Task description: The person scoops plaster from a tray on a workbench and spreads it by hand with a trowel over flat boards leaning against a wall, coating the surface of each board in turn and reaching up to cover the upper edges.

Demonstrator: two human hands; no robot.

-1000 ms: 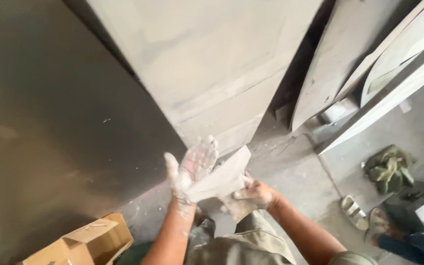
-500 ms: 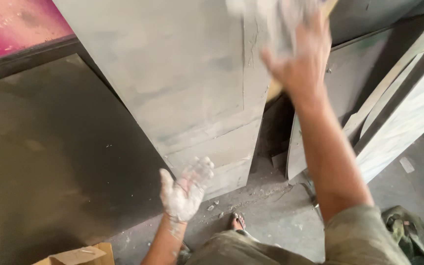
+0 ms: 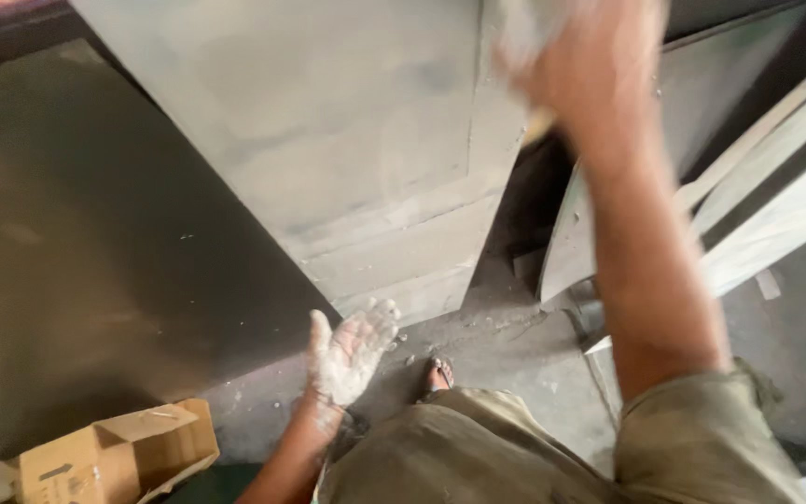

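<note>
A: Where is the grey door panel (image 3: 328, 140)?
B: At 12 o'clock, upright. It looks stiff and heavy, best gripped along its edges.
A: Hands?
B: The left hand (image 3: 347, 359) is splayed, chalky, holding nothing; the right hand (image 3: 590, 65) is blurred, fingers unreadable.

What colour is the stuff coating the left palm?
White, powdery, over the left hand; head view shows it best.

That grey door panel (image 3: 328, 140) looks like wood under a matt, chalky coat, pretty smooth. The left hand (image 3: 347, 355) just below it is caked in dry white powder. Left of the door, a dull dark board (image 3: 76, 271); further down-left, plain brown cardboard box (image 3: 114, 453). Rough dusty concrete floor (image 3: 506, 355).
</note>
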